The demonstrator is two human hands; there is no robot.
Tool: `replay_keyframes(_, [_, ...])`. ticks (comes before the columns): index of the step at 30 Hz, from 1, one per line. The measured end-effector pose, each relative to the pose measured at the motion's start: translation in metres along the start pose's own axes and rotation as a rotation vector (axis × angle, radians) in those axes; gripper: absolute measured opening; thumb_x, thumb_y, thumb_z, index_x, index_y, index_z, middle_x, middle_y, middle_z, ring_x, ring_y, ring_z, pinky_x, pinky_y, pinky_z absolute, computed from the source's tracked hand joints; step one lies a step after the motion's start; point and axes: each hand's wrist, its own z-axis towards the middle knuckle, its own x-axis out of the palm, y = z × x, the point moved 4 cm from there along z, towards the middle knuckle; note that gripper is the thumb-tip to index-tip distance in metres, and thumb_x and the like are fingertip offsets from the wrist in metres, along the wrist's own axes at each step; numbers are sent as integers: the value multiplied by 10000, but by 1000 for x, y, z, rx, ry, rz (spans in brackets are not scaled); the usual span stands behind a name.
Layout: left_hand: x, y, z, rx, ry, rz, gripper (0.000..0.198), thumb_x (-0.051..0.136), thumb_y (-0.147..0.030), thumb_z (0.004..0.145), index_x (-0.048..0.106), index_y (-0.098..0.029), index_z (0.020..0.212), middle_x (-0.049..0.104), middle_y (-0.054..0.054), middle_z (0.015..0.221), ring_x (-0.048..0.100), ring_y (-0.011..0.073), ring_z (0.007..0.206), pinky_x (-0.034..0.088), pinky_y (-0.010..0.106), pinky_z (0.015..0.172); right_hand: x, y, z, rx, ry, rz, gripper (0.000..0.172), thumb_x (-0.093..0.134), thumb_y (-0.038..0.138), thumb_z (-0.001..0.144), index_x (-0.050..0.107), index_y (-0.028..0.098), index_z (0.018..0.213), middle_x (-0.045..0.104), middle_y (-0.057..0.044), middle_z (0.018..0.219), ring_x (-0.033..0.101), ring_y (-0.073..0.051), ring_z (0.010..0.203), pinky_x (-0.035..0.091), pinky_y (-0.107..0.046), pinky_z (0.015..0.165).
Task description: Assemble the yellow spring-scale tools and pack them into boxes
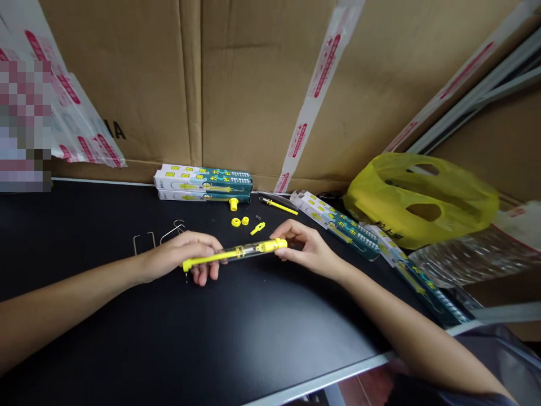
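A clear tubular spring scale (236, 253) with yellow inner parts and yellow ends lies nearly level between my hands, over the black table. My left hand (186, 254) is closed around its left part, thumb on top and fingers underneath. At the right end, the fingertips of my right hand (306, 245) pinch the yellow cap (280, 243). Just beyond the tube are a small yellow piece (257, 228), yellow rings (235, 222), a yellow cap (234, 204) and a tiny spring (258, 217). Metal hooks (169, 231) lie past my left wrist.
Printed boxes (203, 183) are stacked at the back of the black table (262, 338). A yellow rod (281, 207) lies near another box (338, 223) on the right. Beside it are a yellow plastic bag (380, 192) and clear plastic packaging (469, 254). Large cardboard (253, 84) stands behind.
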Motion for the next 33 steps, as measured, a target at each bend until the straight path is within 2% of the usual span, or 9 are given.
replay_keyframes(5, [25,2,-4,-137,186,10,287,522,-423,868,634,-186,984,706,58,795,614,133,507,461,227,463,17,-1,-2,-10,51,-5,250,696,324,806,614,172,987,647,-14,795,608,-114,660,499,-243,616])
replay_keyframes(12, [34,14,3,-123,-34,63,323,580,-444,847,630,-156,983,598,-33,585,496,63,398,413,162,396,45,1,-5,-49,2,-13,286,683,353,813,630,181,1035,650,-30,844,601,-125,693,500,-248,630])
replay_keyframes(16, [36,14,1,-25,-69,-173,309,567,-383,842,597,-141,1032,550,-53,534,436,48,340,359,144,344,33,-7,2,-60,-119,-1,283,463,377,952,594,196,1125,597,-20,798,569,-124,686,485,-240,601])
replay_keyframes(19, [43,11,-4,10,77,-304,436,588,-361,811,546,-136,1182,558,-49,518,435,61,333,350,152,330,22,-11,20,-91,-200,-160,263,405,350,975,602,191,1048,587,-22,778,564,-134,677,480,-251,588])
replay_keyframes(22, [47,10,-8,4,170,-253,461,645,-347,780,568,-129,1178,581,-37,527,466,73,360,368,163,343,35,1,50,-290,-72,-499,175,495,273,935,615,182,1024,628,-60,902,584,-168,802,497,-317,728])
replay_keyframes(24, [46,10,-9,-4,191,-211,442,681,-348,759,597,-141,1141,577,-41,527,493,84,385,384,172,361,60,13,72,-431,93,-689,207,514,262,925,605,185,1095,620,-86,1024,566,-205,955,491,-354,819])
replay_keyframes(27, [45,12,-10,-24,249,-178,418,720,-362,730,634,-168,1091,571,-46,536,521,95,409,413,193,402,104,30,100,-611,256,-850,290,549,279,910,580,178,1180,586,-103,1114,536,-218,988,489,-358,834])
replay_keyframes(30, [44,13,-9,-24,282,-125,399,746,-363,711,665,-178,1055,587,-44,551,520,85,407,431,205,444,136,36,120,-648,317,-1008,301,511,127,895,580,158,1186,586,-119,1064,527,-225,927,487,-357,772])
replay_keyframes(33, [43,14,-9,-17,281,-117,409,766,-372,692,674,-176,1039,606,-43,571,535,84,416,453,215,478,145,36,130,-605,327,-1014,317,506,63,859,594,139,1154,582,-116,1048,521,-222,924,485,-342,775])
